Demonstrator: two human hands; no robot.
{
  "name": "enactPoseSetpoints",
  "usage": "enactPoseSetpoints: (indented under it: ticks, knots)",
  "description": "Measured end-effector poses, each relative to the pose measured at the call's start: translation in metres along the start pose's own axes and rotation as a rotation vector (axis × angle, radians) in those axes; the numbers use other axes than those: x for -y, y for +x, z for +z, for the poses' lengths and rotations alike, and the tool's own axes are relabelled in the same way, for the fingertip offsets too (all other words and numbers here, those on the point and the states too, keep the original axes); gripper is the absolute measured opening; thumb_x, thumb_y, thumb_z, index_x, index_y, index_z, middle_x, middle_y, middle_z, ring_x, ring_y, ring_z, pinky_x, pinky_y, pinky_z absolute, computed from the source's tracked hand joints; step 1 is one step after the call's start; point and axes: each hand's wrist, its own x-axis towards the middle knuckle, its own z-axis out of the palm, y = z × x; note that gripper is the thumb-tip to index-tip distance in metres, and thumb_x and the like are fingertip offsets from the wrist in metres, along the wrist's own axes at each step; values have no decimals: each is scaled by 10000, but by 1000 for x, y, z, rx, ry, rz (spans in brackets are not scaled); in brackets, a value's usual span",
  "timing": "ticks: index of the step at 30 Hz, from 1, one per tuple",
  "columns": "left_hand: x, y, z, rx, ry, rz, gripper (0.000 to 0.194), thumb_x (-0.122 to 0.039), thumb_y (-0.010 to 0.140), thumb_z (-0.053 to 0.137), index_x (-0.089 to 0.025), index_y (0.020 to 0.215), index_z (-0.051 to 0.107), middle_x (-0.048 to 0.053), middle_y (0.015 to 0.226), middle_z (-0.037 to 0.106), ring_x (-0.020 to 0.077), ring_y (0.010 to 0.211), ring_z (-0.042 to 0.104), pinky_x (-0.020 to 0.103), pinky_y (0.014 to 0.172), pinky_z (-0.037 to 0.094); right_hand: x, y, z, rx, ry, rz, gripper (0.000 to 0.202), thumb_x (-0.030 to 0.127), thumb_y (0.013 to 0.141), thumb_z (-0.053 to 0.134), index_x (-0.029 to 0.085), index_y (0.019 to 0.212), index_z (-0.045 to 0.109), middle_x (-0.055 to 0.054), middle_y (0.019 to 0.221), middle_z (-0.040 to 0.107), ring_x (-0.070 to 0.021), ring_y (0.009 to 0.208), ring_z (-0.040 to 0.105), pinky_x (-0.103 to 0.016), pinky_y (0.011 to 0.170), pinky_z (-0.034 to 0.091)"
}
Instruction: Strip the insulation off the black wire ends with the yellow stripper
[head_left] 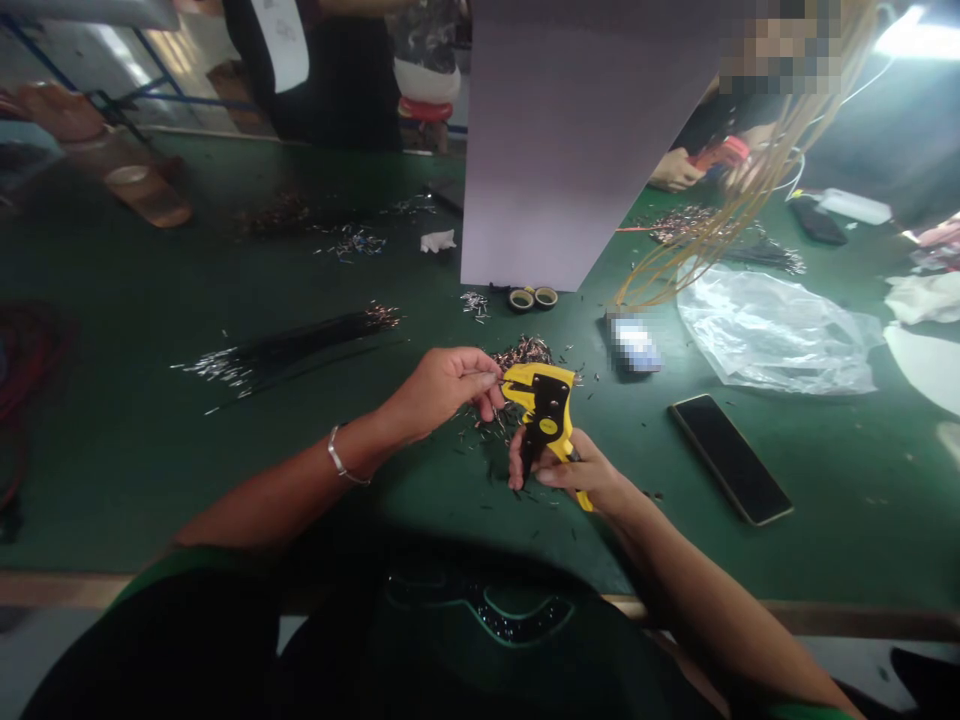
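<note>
My right hand [574, 468] is wrapped round the handles of a yellow and black wire stripper [550, 410], whose jaws point left. My left hand [461, 385] is pinched at the mouth of the jaws; what lies between its fingertips is too small to make out. Beneath and behind the tool lies a heap of small stripped scraps [525, 350] with copper-coloured bits. Off to the left, a bundle of black wires [300, 345] rests on the green table [420, 510], with silvery ends at the left and copper ends at the right.
A phone [730, 458] and a clear plastic bag [780, 325] lie at the right. Two tape rolls [533, 298] sit before a tall grey panel [562, 140]. Yellowish wires [697, 250] hang beside it. Across the table, a person's hand [677, 170] is near a red tool [718, 153].
</note>
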Motion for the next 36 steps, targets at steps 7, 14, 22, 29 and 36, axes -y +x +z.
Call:
enactPoseSetpoints:
  ticks: [7,14,22,29,36]
  knots:
    - [5,2,0,-48,-31,-1,96,-184,737,671,-134,816,687,22,630,694,102,496,620,266,541,507,-5,0,-3,2,2,-6,412,302,685,798,137,1032,648,-64,807,714,-214,716,668,-345,687,490]
    - [3,1,1,-37,-14,-40,87,-205,749,661,-145,812,667,37,660,714,117,519,647,282,568,532,-4,0,-4,15,-8,9,427,323,667,812,140,1018,653,-66,815,716,-216,713,669,-333,663,481]
    - [2,1,-1,16,-14,-23,70,-194,763,638,-145,811,649,35,678,714,116,543,662,267,579,537,-2,0,-3,34,-18,25,405,292,662,788,140,1012,651,-61,796,716,-211,714,668,-329,669,471]
    - [2,0,-3,50,19,-23,90,-226,771,644,-159,830,634,41,691,723,123,560,666,275,594,551,-1,-2,-1,17,1,45,395,286,666,794,139,1003,648,-63,806,710,-213,718,663,-345,686,490]
    - [-3,-1,-2,44,48,-17,74,-227,758,652,-161,790,644,29,665,712,117,554,660,257,573,551,-3,-2,-3,41,-17,20,399,301,695,803,130,1021,650,-61,804,701,-202,703,661,-345,679,511]
